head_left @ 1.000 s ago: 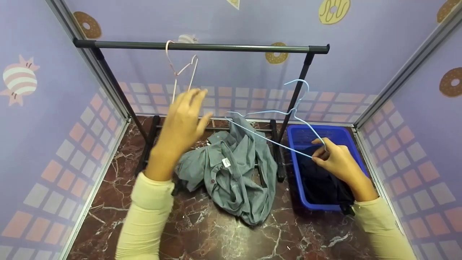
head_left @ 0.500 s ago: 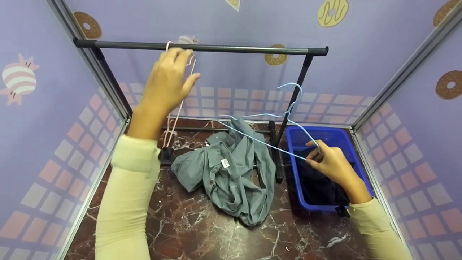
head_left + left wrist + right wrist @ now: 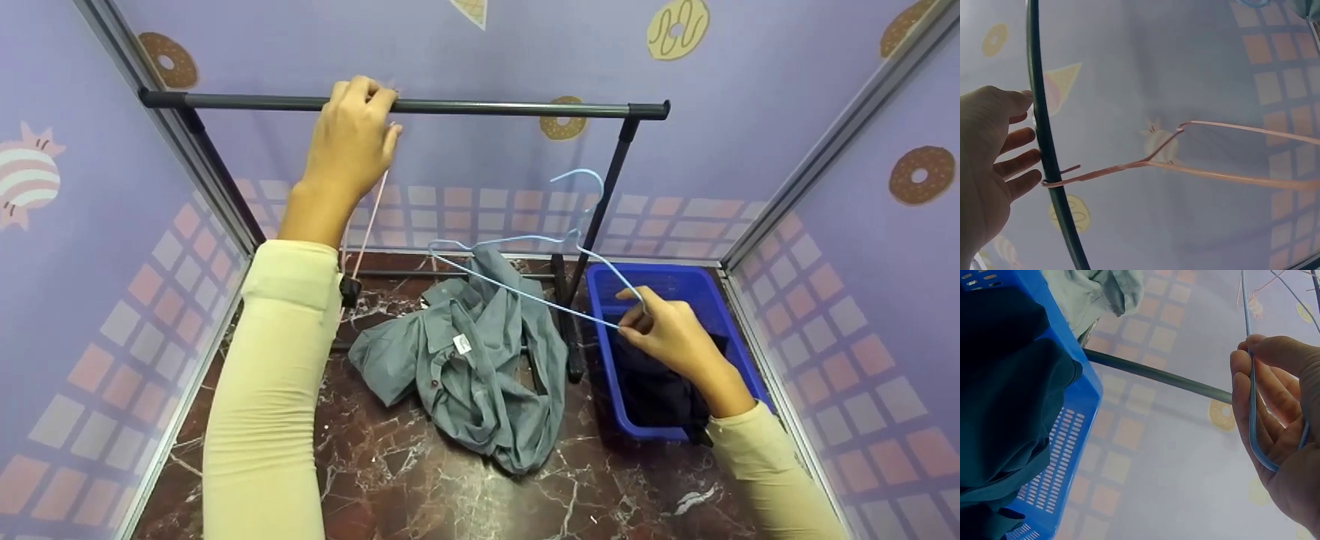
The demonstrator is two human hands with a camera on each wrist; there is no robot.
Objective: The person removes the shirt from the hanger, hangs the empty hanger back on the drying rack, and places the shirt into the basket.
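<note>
At the rail (image 3: pixel 487 107) near the top of the head view, a person's left hand (image 3: pixel 352 139) has its fingers apart and lightly bent, gripping nothing that shows. The left wrist view puts the fingertips right at the bar, with a pink hanger (image 3: pixel 1143 163) hooked over it just beside the lowest of them; whether they touch the wire is hard to tell.

Lower and to the right, the right hand (image 3: pixel 671 330) pinches one bottom corner of a blue hanger (image 3: pixel 525 292) between thumb and fingers. From this grip the hanger's long axis runs left and slightly up, so nearly all of it lies on the left hand's side. Its hook (image 3: pixel 581 171) rises up and left from the grip, near the right post (image 3: pixel 617 169) in view and lower than the rail, the open end turned left.

The relation that matters most is probably that of the free end to the shirt (image 3: pixel 480 390). A crumpled grey heap on the floor (image 3: pixel 390 465), the shirt lies left of the right grip and below the left hand. The free end crosses over its top edge in view; contact cannot be judged. The right hand looks nearer the shirt, the left nearer the rail.

Beneath the right hand stands a blue basket (image 3: pixel 675 285) holding dark cloth (image 3: pixel 652 390).
</note>
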